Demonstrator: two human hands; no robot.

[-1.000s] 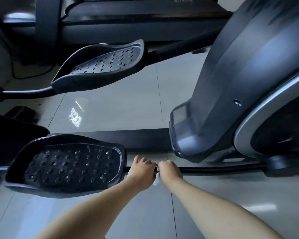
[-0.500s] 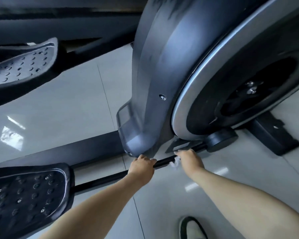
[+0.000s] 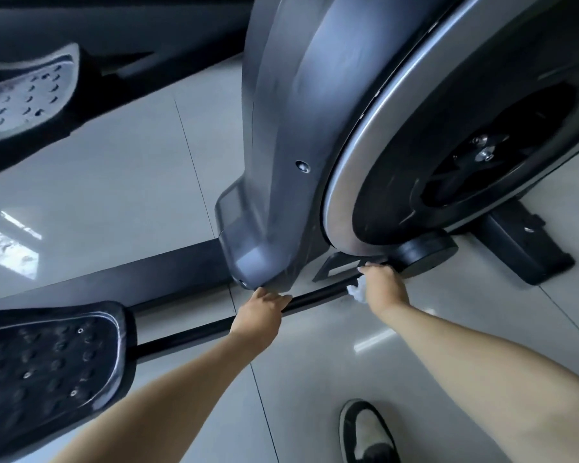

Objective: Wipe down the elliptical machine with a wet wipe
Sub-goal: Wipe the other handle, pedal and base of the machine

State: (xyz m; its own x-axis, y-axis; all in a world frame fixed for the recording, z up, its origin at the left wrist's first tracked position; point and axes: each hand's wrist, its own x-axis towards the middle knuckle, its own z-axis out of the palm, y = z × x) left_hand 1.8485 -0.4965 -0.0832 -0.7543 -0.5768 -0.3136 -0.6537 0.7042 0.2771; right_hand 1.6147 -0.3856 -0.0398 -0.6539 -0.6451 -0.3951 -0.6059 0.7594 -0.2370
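The elliptical machine [image 3: 291, 128] stands on a shiny grey tile floor [image 3: 114, 195] and fills the top and right of the view. It has a big grey cover and a round black wheel [image 3: 475, 155] with a silver ring around it. A thin black bar [image 3: 188, 335] runs low along the near side, from the near foot pedal [image 3: 47, 369] on the left up to a round black cap [image 3: 427, 253] under the wheel.

The left hand [image 3: 261, 310] is on the middle of the bar, just below the bottom corner of the grey cover. Its fingers are curled over the bar and grip it.

The right hand [image 3: 385, 285] is farther along the bar, right beside the round cap. It holds a crumpled white wet wipe [image 3: 356, 291] against the bar, and a bit of the wipe pokes out on the thumb side.

Another foot pedal [image 3: 24, 98] sits at the top left, across the floor. A black and white shoe [image 3: 368, 432] is on the floor at the bottom.
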